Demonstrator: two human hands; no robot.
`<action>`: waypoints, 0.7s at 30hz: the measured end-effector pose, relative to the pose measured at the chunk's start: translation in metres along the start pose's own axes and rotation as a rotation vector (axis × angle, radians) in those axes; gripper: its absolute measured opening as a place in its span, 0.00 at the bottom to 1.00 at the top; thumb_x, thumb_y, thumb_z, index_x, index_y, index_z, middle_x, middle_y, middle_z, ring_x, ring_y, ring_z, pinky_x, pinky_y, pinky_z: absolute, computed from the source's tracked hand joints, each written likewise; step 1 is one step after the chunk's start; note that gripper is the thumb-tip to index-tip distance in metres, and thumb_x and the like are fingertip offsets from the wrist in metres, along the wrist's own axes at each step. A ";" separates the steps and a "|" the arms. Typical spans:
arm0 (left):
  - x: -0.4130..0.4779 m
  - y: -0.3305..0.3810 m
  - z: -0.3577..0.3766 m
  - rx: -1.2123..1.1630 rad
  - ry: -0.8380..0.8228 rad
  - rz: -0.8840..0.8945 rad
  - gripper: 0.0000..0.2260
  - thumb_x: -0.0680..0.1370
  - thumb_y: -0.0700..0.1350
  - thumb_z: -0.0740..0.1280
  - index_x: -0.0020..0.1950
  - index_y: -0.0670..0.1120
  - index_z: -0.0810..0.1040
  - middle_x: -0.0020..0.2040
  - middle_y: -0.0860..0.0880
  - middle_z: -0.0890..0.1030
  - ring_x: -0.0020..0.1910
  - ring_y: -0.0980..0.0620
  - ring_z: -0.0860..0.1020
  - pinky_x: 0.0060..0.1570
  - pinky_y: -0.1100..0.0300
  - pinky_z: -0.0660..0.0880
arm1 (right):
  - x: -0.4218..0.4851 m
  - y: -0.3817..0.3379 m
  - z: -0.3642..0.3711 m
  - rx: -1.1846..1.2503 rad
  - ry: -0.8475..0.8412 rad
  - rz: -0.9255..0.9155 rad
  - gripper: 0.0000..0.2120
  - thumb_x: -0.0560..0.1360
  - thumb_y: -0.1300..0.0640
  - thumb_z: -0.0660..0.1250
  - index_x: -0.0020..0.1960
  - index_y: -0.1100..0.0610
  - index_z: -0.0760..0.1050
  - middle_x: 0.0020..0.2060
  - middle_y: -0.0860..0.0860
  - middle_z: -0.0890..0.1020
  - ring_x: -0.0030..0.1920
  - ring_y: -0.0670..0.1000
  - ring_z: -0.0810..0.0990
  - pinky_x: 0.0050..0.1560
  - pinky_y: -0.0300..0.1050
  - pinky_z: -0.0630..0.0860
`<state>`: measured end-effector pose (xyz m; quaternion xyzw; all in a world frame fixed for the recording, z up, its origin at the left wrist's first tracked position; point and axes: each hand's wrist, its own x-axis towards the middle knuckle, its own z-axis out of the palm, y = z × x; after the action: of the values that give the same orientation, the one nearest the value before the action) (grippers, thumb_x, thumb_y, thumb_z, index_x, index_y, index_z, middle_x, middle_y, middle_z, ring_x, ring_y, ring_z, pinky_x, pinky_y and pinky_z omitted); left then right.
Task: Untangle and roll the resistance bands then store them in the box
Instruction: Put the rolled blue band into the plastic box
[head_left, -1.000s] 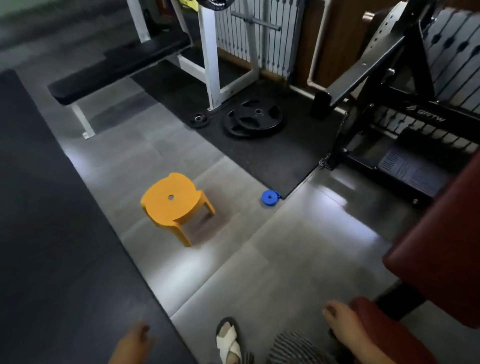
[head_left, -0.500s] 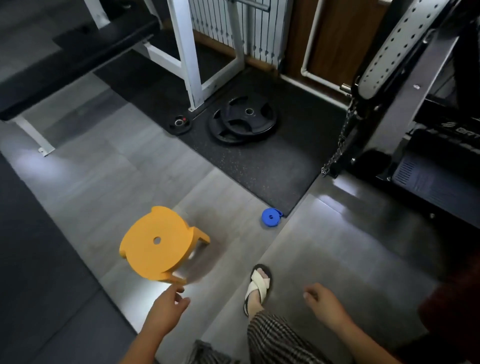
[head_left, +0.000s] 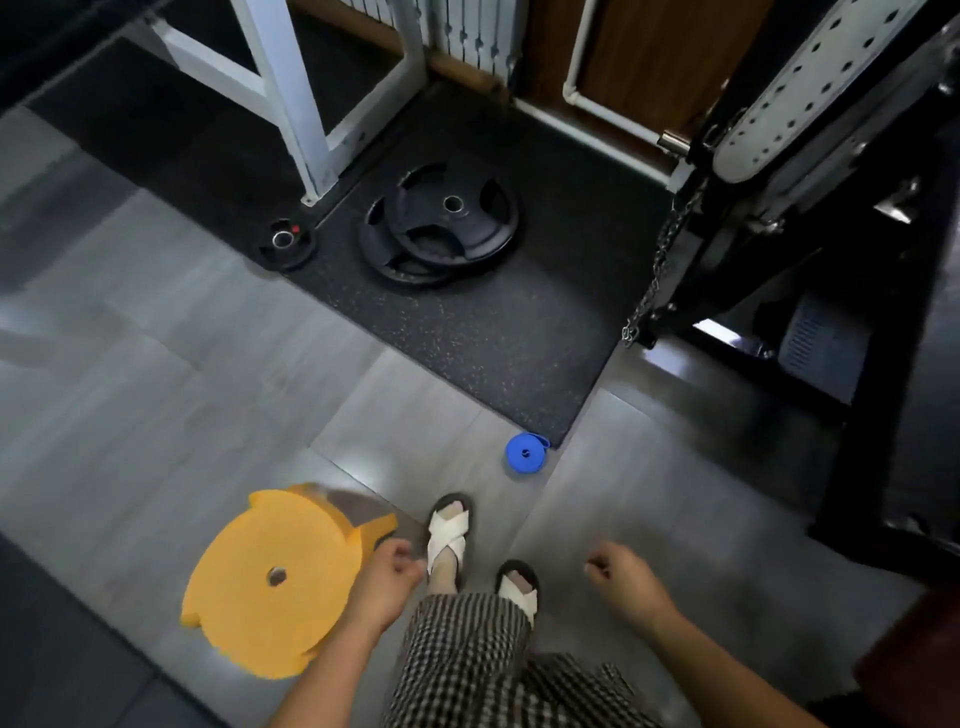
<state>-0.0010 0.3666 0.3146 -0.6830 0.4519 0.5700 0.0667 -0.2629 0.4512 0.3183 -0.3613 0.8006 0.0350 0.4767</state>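
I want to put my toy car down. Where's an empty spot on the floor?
Bare grey tiles lie between the small plate, the black mat and the yellow stool, and also between the blue rolled band and the black machine frame. It is crowded around the stool and the sandals.

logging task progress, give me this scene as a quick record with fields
band: blue roll lies on the grey floor, at the corner of the black mat
box: not in view
left hand: fingers curled at the edge of the yellow stool; grip unclear
right hand: loosely curled, holds nothing
nearby: weight plates on the mat
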 end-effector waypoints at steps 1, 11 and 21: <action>0.013 0.012 -0.002 -0.009 -0.019 0.000 0.17 0.78 0.43 0.64 0.65 0.40 0.69 0.50 0.45 0.77 0.51 0.47 0.76 0.46 0.58 0.69 | 0.007 -0.005 0.002 0.002 -0.012 0.015 0.07 0.77 0.59 0.60 0.43 0.60 0.73 0.46 0.60 0.79 0.48 0.56 0.78 0.45 0.46 0.70; 0.179 0.063 0.040 -0.019 -0.102 -0.051 0.10 0.76 0.40 0.66 0.56 0.42 0.74 0.39 0.50 0.77 0.44 0.47 0.78 0.49 0.54 0.74 | 0.157 -0.011 0.037 0.067 -0.078 0.198 0.04 0.78 0.56 0.57 0.46 0.56 0.68 0.54 0.58 0.78 0.54 0.56 0.76 0.48 0.44 0.70; 0.356 0.002 0.167 -0.138 -0.161 -0.167 0.14 0.76 0.38 0.66 0.61 0.39 0.72 0.48 0.40 0.78 0.49 0.40 0.78 0.52 0.50 0.73 | 0.369 0.049 0.098 0.140 -0.035 0.216 0.21 0.78 0.61 0.58 0.70 0.58 0.62 0.66 0.59 0.66 0.63 0.59 0.71 0.64 0.51 0.68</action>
<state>-0.1429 0.2735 -0.0400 -0.6733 0.3461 0.6452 0.1028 -0.3256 0.3250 -0.0398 -0.2380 0.8270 0.0363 0.5081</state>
